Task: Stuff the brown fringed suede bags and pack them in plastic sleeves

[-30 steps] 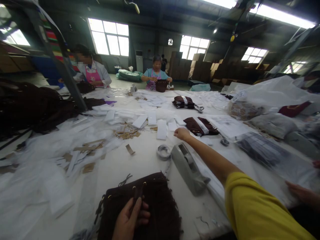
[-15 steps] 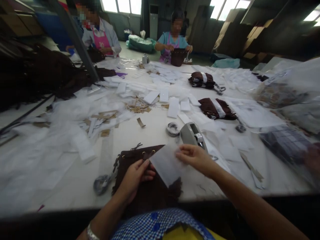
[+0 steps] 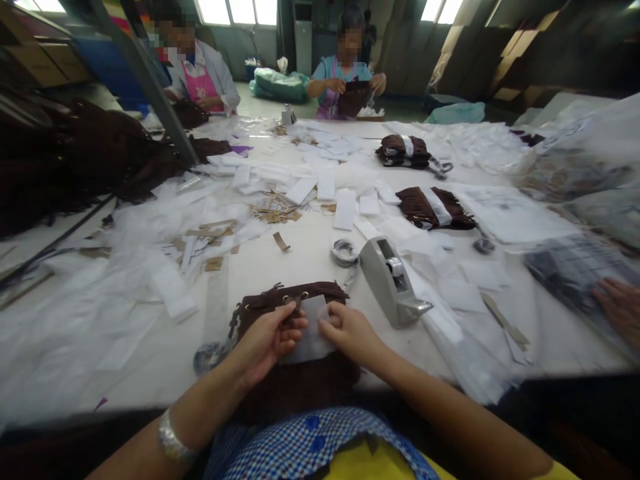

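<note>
A dark brown fringed bag (image 3: pixel 320 380) with brass eyelets lies at the table's front edge, close to my body. Over its front is a small translucent white sheet (image 3: pixel 313 337). My right hand (image 3: pixel 347 333) pinches this sheet at its right side between thumb and fingers. On the other side, my left hand (image 3: pixel 275 340) is closed near the eyelets, with a dark brown lace showing at its fingertips. Its curled fingers also lie beside the sheet's left edge. Just right of the bag stands a grey tape dispenser (image 3: pixel 395 283), and a coiled grey chain (image 3: pixel 345 252) rests behind.
Loose white sheets (image 3: pixel 170 287) and brown card strips (image 3: pixel 215 230) cover the left. Wrapped brown bundles (image 3: pixel 435 208) lie behind right. Another person's hand (image 3: pixel 620 307) touches a plastic-covered pack (image 3: pixel 570 273). Two co-workers stand across the table, and a metal post (image 3: pixel 150 87) rises left.
My right hand has moved left and lower, bringing the sheet down against the bag's front. My left hand has stayed near the eyelets. The tape dispenser is now fully uncovered.
</note>
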A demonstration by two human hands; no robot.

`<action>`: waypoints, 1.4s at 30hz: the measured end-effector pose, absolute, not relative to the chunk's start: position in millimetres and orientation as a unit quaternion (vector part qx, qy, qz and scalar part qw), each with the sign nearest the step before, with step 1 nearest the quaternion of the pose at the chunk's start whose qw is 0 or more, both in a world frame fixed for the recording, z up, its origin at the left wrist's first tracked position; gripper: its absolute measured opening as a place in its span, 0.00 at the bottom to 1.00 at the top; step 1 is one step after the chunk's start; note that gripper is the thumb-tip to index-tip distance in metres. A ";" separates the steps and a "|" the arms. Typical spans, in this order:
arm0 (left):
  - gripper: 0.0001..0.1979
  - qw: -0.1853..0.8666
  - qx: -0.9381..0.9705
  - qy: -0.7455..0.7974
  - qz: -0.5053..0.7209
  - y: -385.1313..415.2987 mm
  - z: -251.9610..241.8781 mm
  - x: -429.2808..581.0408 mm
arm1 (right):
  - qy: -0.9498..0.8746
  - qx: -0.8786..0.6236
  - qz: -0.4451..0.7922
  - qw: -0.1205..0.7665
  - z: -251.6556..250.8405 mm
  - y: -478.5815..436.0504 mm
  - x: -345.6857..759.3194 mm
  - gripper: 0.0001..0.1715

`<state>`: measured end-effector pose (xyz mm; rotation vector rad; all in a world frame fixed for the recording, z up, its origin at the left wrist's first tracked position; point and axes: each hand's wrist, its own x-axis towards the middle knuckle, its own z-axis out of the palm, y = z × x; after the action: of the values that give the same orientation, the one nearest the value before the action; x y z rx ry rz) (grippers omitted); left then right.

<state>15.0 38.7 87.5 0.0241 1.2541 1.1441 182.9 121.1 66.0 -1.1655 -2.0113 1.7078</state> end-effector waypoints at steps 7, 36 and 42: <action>0.11 0.643 0.063 0.549 0.531 22.0 72.7 37.6 | -0.375 -0.338 0.851 0.145 43.2 109.6 164.5 0.18; 0.23 0.490 0.187 0.653 0.546 -17.7 61.8 39.2 | -0.333 -0.354 0.851 0.198 35.7 90.7 157.8 0.23; 0.21 0.340 0.233 0.736 0.537 -6.4 45.7 44.7 | -0.348 -0.340 0.841 0.239 29.3 84.0 158.4 0.26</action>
<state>44.7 -6.4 45.7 0.6077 1.9154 1.3993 158.4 84.0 29.3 -0.9307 -0.9516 2.3017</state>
